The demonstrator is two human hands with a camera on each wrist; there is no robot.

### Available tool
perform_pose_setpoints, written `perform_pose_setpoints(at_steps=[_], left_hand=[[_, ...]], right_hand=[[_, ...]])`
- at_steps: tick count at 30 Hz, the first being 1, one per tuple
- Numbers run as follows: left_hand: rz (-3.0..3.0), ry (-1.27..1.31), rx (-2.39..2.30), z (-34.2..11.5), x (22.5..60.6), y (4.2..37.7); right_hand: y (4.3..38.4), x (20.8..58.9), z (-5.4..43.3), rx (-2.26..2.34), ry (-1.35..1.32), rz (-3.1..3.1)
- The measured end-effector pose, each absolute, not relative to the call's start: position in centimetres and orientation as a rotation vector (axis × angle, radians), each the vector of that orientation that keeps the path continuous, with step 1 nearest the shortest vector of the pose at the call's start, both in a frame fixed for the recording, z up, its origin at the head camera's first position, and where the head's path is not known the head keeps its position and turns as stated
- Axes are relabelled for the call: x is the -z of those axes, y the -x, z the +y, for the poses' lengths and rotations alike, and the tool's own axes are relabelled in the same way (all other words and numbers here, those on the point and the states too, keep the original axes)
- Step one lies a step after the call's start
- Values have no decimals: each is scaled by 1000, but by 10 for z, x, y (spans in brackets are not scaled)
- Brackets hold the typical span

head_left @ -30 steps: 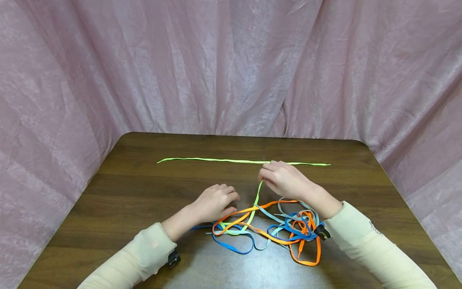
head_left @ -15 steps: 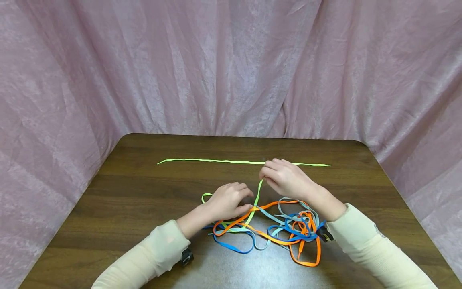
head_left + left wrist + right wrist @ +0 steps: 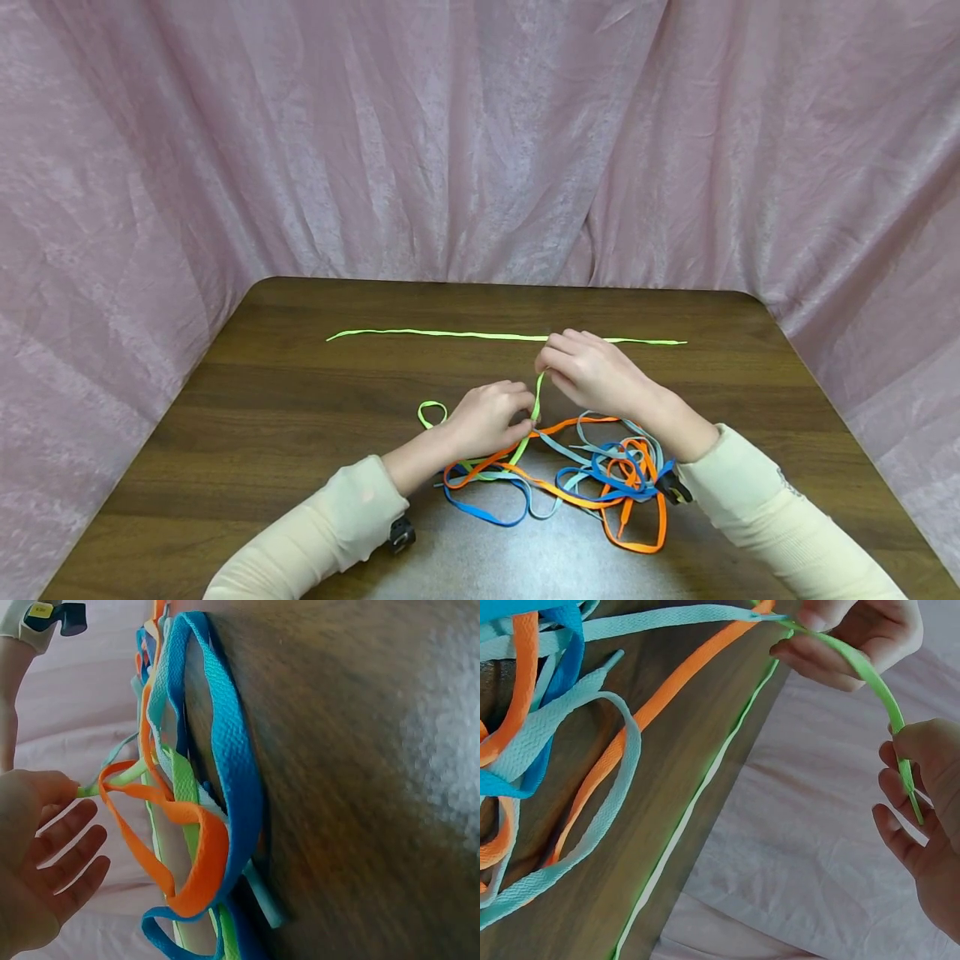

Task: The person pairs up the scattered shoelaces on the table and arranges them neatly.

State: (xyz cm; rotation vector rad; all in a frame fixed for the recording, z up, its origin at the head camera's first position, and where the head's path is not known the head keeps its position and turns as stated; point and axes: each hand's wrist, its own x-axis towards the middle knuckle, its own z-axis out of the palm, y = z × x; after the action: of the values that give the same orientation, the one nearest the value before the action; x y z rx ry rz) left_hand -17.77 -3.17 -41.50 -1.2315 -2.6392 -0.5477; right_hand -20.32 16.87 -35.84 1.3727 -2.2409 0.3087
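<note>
Rising toward twelve o'clock, the near green lace (image 3: 871,674) runs from the pinching left hand (image 3: 483,421) to the right hand (image 3: 591,365), pinching near its tip; probably light and limp, best held there.

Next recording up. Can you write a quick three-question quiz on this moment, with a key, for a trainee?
1. True or false: the left grip and the right grip both pinch the same lime lace.

2. Multiple choice: what colour is the straight lace lying beyond the tangle on the table?
A. Orange
B. Blue
C. Lime

3. Short answer: in the right wrist view, which grip is nearer the visible tip of the pinched lace?

Key: 1. True. 2. C. 3. The right grip.
</note>
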Motion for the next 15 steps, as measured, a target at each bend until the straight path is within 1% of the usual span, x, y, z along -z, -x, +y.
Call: perform_pose_setpoints(at_steps=[15], left_hand=[[-2733, 1142, 688, -55, 407, 169]], right_hand=[[203, 376, 185, -278, -1397, -2266]])
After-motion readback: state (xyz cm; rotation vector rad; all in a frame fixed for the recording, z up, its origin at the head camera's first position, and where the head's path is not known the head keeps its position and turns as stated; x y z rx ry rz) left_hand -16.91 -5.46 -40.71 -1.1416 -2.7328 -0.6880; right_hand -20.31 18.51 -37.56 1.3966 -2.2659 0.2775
